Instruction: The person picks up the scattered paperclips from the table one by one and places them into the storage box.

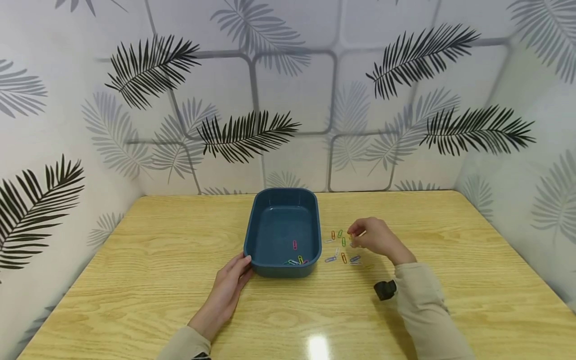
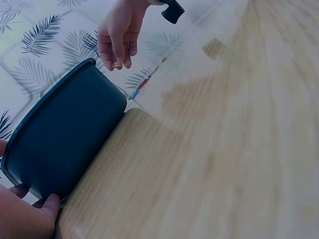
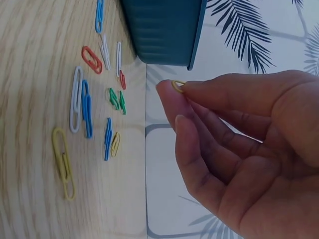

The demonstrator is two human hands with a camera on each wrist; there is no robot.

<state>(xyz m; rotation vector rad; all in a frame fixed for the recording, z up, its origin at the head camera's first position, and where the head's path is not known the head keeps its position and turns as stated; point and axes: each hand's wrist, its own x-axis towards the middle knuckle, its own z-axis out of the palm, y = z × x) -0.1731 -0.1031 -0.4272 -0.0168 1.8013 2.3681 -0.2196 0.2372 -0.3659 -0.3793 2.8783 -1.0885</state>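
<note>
A dark blue plastic bin (image 1: 282, 270) stands on the table with several coloured paper clips (image 1: 294, 245) inside, mostly by its near wall. My left hand (image 1: 231, 280) holds the bin's near left corner, one digit at the rim and other fingers against the outer wall. To the right of the bin, my right hand (image 1: 375, 237) pinches a yellow paper clip (image 3: 177, 86) between thumb and index finger, above the table. Below and beside that hand lie loose paper clips in white, blue, red, green and yellow, including a large yellow one (image 3: 63, 164).
The wooden table (image 1: 171, 235) reaches back to a wall (image 1: 292, 165) with a leaf pattern, and side walls flank it. A black device (image 1: 385, 290) sits at the right wrist. Light glares off the table's near edge.
</note>
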